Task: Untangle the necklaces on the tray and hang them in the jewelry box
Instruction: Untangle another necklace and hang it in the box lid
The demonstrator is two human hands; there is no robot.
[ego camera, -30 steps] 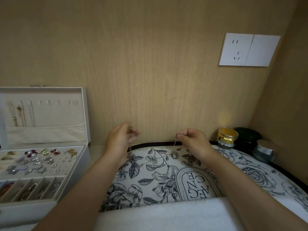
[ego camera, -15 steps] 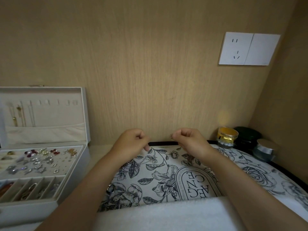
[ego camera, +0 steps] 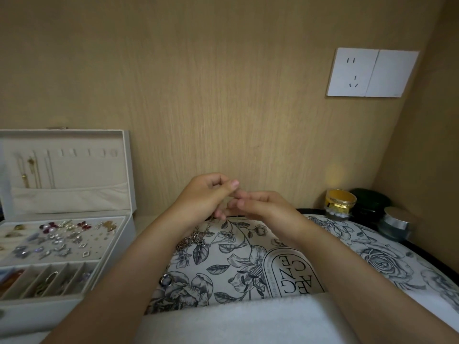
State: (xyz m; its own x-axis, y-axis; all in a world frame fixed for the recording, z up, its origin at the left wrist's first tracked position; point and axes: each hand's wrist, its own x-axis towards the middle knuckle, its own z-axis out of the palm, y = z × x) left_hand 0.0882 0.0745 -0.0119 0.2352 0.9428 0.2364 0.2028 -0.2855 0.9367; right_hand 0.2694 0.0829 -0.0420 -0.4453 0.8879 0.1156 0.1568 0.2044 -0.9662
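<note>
A floral black-and-white tray (ego camera: 372, 254) lies in front of me. On its left part sits a tangled clump of silver necklaces (ego camera: 196, 238). Above that clump my left hand (ego camera: 203, 197) and my right hand (ego camera: 263, 204) meet, fingertips touching, each pinching a thin chain that is barely visible between them. The white jewelry box (ego camera: 67, 219) stands open at the left; several necklaces (ego camera: 32, 170) hang from hooks in its lid.
The box's lower trays hold earrings and rings (ego camera: 57, 237). A gold jar (ego camera: 340, 203), a dark round case (ego camera: 372, 202) and a silver-lidded jar (ego camera: 396, 224) stand at the back right. A white cloth (ego camera: 236, 319) lies near me. A wall socket (ego camera: 372, 72) is above.
My hands were apart with a chain stretched between them; they have come together above the tray's left part, and the clump lies lower on the tray.
</note>
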